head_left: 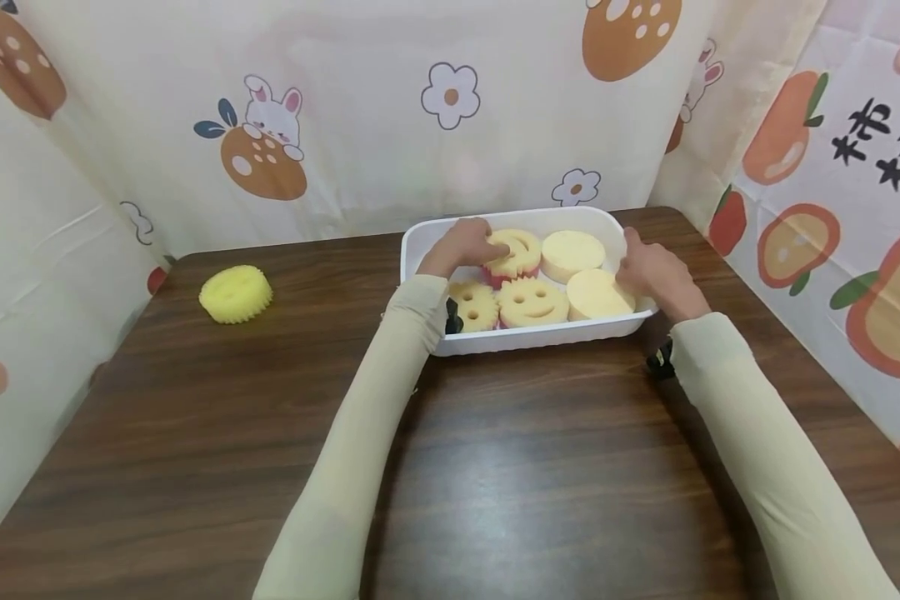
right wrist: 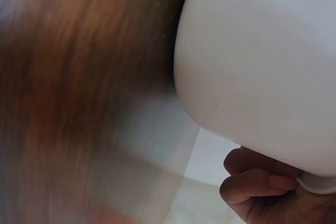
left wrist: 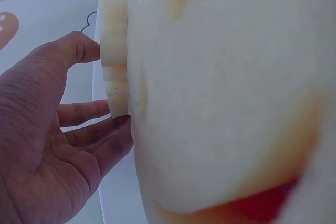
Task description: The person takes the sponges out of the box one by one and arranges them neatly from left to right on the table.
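Observation:
A white tray [head_left: 532, 340] holds several round sponges. My left hand [head_left: 465, 246] reaches in from the left and grips the back smiley-face sponge [head_left: 521, 242], cream on top and pink-red below. In the left wrist view, the thumb and fingers lie on either side of a sponge's notched edge [left wrist: 114, 30]; another pale sponge [left wrist: 226, 87] fills the foreground. My right hand [head_left: 660, 277] holds the tray's right rim, its fingers curled over the edge in the right wrist view, beside the white tray wall [right wrist: 252, 77].
Also in the tray are a front smiley sponge [head_left: 534, 304], a notched sponge [head_left: 483, 300] partly hidden by the left wrist, and two plain round sponges, back [head_left: 572, 252] and front [head_left: 597, 293]. A yellow notched sponge [head_left: 236, 294] lies on the brown table [head_left: 270, 417]. Printed cloth [head_left: 375, 125] surrounds the table.

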`<state>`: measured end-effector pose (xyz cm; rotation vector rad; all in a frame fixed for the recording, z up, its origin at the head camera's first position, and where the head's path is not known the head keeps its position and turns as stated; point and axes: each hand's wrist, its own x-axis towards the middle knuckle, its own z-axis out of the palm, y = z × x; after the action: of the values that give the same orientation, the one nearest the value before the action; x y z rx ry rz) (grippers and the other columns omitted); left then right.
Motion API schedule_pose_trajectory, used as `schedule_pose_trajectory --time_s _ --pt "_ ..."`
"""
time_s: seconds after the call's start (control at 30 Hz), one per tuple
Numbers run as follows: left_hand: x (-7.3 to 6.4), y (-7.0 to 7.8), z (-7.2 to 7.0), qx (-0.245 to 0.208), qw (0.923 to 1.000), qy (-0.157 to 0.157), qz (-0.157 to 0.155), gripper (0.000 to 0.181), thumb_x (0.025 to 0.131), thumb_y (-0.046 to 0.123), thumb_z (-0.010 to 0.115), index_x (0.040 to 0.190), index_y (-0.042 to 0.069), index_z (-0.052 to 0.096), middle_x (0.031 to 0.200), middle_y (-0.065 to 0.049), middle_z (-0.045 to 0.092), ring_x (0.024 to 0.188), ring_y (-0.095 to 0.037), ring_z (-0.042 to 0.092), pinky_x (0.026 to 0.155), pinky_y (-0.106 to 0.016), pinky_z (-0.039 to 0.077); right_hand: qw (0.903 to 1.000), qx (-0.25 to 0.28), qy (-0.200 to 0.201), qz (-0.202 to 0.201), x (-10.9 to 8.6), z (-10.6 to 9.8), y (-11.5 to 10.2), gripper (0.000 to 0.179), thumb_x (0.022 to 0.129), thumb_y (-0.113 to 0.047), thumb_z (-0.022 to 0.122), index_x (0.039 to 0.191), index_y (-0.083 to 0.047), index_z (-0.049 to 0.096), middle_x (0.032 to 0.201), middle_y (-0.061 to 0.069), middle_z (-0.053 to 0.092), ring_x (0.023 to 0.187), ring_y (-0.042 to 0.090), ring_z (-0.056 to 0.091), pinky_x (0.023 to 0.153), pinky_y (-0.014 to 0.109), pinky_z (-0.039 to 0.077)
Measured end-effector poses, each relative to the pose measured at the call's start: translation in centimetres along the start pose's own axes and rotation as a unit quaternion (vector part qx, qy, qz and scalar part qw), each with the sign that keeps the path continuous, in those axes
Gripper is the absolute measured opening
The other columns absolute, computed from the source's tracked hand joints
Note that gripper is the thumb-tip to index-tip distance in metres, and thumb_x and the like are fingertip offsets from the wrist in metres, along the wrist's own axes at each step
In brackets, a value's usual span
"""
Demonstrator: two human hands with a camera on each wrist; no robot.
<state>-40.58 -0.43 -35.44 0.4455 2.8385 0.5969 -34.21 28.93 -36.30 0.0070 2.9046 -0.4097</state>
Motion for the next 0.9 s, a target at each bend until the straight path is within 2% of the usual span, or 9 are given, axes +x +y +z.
schedule_pose_trajectory --time_s 0.27,0.43,0.67,0.8,0.9 --pt "0.0 -0.2 -0.1 0.000 1.0000 0.001 -0.009 0.041 0.091 0.043 0.061 0.071 0.015 0.040 0.069 0.001 0.041 0.061 -0.013 0.038 0.056 -0.025 0.032 0.9999 -0.010 0.006 -0.004 0.0 0.3 0.0 0.068 0.102 -0.024 0.034 0.157 -0.002 0.002 0.137 0.040 0.043 0.115 0.052 0.052 0.093 0.067 0.044" --pt "-0.4 -0.2 -0.3 -0.003 0.9999 0.005 -0.010 0.041 0.091 0.042 0.061 0.070 0.015 0.039 0.068 0.001 0.039 0.061 -0.013 0.037 0.056 -0.025 0.031 1.0000 -0.007 0.000 0.000 0.2 0.6 -0.1 0.069 0.102 -0.024 0.035 0.157 -0.003 0.001 0.137 0.040 0.043 0.112 0.049 0.053 0.093 0.066 0.044" --pt "-0.8 -0.7 -1.0 -0.009 0.9997 0.020 -0.006 0.041 0.091 0.041 0.060 0.071 0.015 0.036 0.068 0.001 0.035 0.061 -0.013 0.034 0.055 -0.026 0.029 0.9999 -0.010 -0.004 0.001 0.2 0.4 -0.2 0.070 0.102 -0.024 0.036 0.157 -0.002 -0.001 0.139 0.040 0.041 0.112 0.048 0.053 0.094 0.067 0.044" --pt "-1.0 -0.4 -1.8 -0.012 0.9997 0.022 0.005 0.036 0.092 0.042 0.059 0.080 0.011 0.045 0.076 -0.001 0.042 0.068 -0.015 0.041 0.061 -0.026 0.034 1.0000 -0.009 -0.003 0.002 0.1 -0.1 -0.1 0.071 0.102 -0.025 0.035 0.158 -0.003 -0.002 0.140 0.040 0.040 0.114 0.050 0.052 0.095 0.067 0.043" --pt "-1.4 -0.4 -2.1 -0.013 0.9996 0.022 0.015 0.037 0.092 0.042 0.059 0.097 0.006 0.056 0.089 -0.004 0.052 0.079 -0.017 0.048 0.070 -0.027 0.040 1.0000 -0.007 -0.003 0.000 0.0 0.0 0.0 0.070 0.102 -0.025 0.034 0.158 -0.003 -0.002 0.140 0.040 0.040 0.115 0.051 0.051 0.095 0.068 0.042"
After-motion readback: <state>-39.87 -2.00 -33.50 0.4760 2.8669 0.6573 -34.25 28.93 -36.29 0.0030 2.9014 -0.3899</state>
